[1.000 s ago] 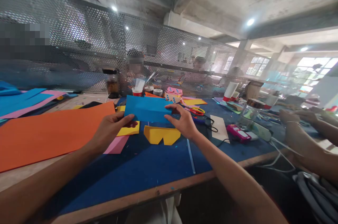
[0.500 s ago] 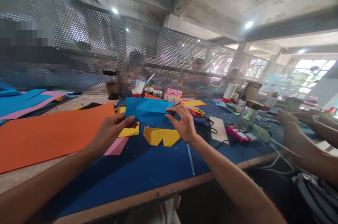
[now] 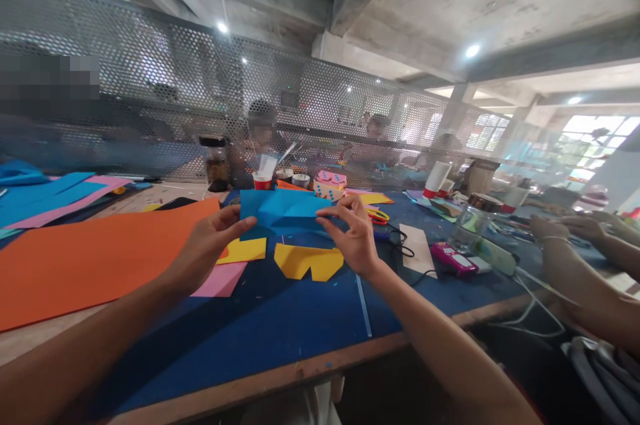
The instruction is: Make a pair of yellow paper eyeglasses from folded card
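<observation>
A creased blue sheet of paper (image 3: 283, 211) is held up over the table between my two hands. My left hand (image 3: 220, 235) pinches its left end, thumb in front. At the right end, my right hand (image 3: 353, 228) grips it between thumb and fingers. Below the sheet lies a yellow cut-out (image 3: 309, 262) with a notch in its lower edge. Beside my left hand are a yellow piece (image 3: 249, 251) and a pink piece of paper (image 3: 223, 279). A large orange sheet (image 3: 100, 258) extends under my left forearm.
Scissors with yellow-and-red handles (image 3: 379, 216) lie beyond my right hand. Rightward are a beige card (image 3: 417, 248), a magenta device (image 3: 453, 258) and a glass jar (image 3: 470, 221). A lidded jar (image 3: 215, 165) stands before the mesh partition (image 3: 310, 111). A co-worker's arms (image 3: 575, 278) reach in at right.
The blue paper now shows a stronger bend along its length, its upper part tilting. Both hands keep hold of its ends. The whole view has shifted slightly.
</observation>
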{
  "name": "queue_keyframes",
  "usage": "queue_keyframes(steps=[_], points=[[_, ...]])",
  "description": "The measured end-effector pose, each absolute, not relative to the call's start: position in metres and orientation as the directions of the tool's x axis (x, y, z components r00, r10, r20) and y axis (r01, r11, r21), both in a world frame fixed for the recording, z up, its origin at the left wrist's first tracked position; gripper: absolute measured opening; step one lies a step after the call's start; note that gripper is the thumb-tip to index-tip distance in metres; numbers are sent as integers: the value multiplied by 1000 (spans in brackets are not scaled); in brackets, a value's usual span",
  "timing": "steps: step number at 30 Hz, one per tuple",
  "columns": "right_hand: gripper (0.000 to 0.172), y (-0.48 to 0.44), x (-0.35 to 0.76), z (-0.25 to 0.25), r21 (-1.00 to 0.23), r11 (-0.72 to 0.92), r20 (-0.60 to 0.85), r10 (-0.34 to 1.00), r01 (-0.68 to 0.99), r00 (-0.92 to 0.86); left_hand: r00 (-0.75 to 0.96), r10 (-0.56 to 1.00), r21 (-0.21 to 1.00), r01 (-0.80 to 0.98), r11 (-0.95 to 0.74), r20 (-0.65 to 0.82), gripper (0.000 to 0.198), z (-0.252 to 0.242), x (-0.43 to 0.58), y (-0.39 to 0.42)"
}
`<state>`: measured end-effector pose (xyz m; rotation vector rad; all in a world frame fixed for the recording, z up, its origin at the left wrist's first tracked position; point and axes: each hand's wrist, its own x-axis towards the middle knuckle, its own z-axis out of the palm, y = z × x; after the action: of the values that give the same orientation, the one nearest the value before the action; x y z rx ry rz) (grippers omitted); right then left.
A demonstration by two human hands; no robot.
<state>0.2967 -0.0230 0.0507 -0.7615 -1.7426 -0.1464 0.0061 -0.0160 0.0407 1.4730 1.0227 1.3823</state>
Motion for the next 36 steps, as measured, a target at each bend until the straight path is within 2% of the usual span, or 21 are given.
queue_keyframes(steps=[9,20,22,25,28,30,34,36], points=[[10,-25,294,48,-256,802,906,393,540,-154,163,980,975,-209,-76,112,42,41,1,-11],[7,-26,294,50,-292,803,904,410,519,-125,138,983,963,-256,-80,118,41,39,-1,-7],[9,-25,294,51,-325,809,897,428,490,-110,134,983,964,-247,-93,129,43,39,-1,-7],[27,-23,294,52,-426,801,860,503,419,-86,121,981,965,-231,-121,152,45,40,-2,-8],[33,-21,294,52,-513,785,815,573,349,-92,114,978,968,-204,-148,174,46,38,-2,-7],[31,-21,294,51,-531,778,803,588,336,-93,116,976,970,-180,-163,186,46,37,-2,-7],[12,-24,294,55,-497,798,815,564,341,-132,122,969,972,-125,-201,216,48,38,-2,-8],[9,-27,294,57,-476,812,820,549,339,-162,128,963,970,-94,-225,236,47,41,-2,-11]])
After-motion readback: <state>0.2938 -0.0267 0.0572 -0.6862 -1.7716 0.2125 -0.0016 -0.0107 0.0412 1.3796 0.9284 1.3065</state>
